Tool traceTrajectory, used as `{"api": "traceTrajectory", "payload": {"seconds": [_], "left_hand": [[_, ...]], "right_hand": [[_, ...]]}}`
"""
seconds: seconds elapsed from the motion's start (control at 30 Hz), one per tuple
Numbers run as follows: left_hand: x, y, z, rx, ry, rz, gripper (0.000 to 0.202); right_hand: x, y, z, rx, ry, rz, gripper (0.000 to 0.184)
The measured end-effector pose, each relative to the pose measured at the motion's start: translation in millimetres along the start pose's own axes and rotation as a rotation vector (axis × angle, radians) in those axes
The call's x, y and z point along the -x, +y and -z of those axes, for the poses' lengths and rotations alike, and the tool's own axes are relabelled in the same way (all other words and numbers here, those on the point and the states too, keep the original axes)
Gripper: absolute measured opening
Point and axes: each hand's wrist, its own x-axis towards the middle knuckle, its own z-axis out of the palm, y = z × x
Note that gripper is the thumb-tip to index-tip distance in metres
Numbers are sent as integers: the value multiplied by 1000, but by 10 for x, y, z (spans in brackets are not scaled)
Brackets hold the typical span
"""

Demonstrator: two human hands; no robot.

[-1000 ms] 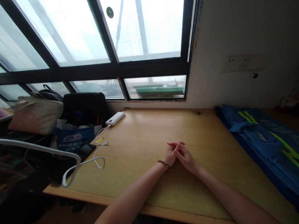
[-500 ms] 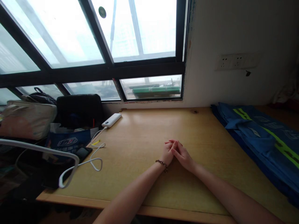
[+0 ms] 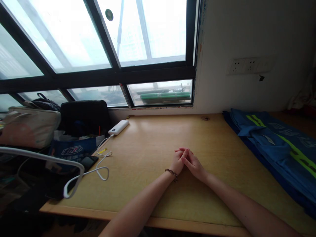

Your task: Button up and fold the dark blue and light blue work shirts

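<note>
On the wooden desk (image 3: pixel 153 138), my left hand (image 3: pixel 178 162) and my right hand (image 3: pixel 195 167) rest clasped together, fingers folded over one another. Both are closed, and no object shows between them. The palms are hidden. A dark beaded bracelet (image 3: pixel 172 173) circles my left wrist. Nearest on the left lies a white cable (image 3: pixel 102 168), running up to a white power bank (image 3: pixel 118 127) at the desk's far left edge. Well to the right of my hands, folded blue clothing (image 3: pixel 259 131) with yellow-green stripes covers that side of the desk.
Left of the desk stand a black chair back (image 3: pixel 85 113), a pale bag (image 3: pixel 32 126) and a blue bag (image 3: pixel 74 148) with papers. A dark phone-like device (image 3: pixel 90 161) lies by the left edge. Behind are a window (image 3: pixel 150 33) and wall sockets (image 3: pixel 244 65).
The view has shifted very slightly. My hands stay clasped in the same place, and nothing on the desk has moved.
</note>
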Motion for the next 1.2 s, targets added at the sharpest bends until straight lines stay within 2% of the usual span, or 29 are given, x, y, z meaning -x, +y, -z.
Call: {"api": "traceTrajectory", "payload": {"seconds": [0.53, 1.07, 1.2], "left_hand": [[-22, -34, -5, 3, -16, -3, 46], [-16, 15, -3, -22, -1, -9, 50], [-11, 30, -7, 39, -41, 2, 46]], "right_hand": [[-7, 24, -6, -7, 4, 0, 29], [-5, 18, -5, 19, 2, 3, 30], [-6, 16, -5, 14, 2, 0, 30]]}}
